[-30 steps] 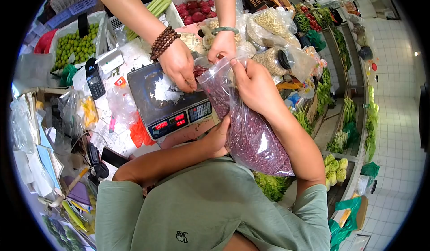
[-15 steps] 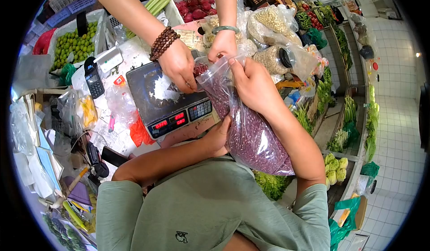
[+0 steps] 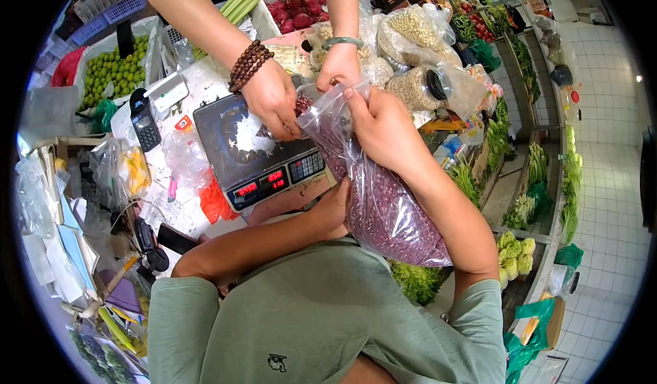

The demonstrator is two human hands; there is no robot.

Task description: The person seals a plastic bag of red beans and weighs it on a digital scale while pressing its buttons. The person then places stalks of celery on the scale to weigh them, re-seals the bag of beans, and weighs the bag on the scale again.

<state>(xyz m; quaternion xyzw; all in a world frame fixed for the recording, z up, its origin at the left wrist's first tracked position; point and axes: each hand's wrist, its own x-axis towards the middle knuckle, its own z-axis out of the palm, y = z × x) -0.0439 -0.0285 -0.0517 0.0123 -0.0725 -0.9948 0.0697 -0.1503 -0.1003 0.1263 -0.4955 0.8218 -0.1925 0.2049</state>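
1. Purple beans (image 3: 398,213) fill a clear plastic bag (image 3: 332,106), slanting beside the digital scale (image 3: 220,125) on the table (image 3: 294,200).
2. Right hand (image 3: 387,129): grip closed on bag near its mouth.
3. Left hand (image 3: 334,209): against bag's left side; fingers hidden, cannot tell how closed.
4. Co-worker's beaded-bracelet hand (image 3: 272,100) over scale; bangled hand (image 3: 340,68) near bag mouth.

Under my right fingers (image 3: 357,108) the bag (image 3: 400,220) is thin, clear plastic, glossy and creased. My shirt (image 3: 287,309) is matt cloth. The scale (image 3: 277,159) has a scuffed, patchy dark top. On the far side, the beads (image 3: 252,67) look like smooth wood, the bangle (image 3: 343,42) polished. At right, the tiles (image 3: 606,103) look smooth.
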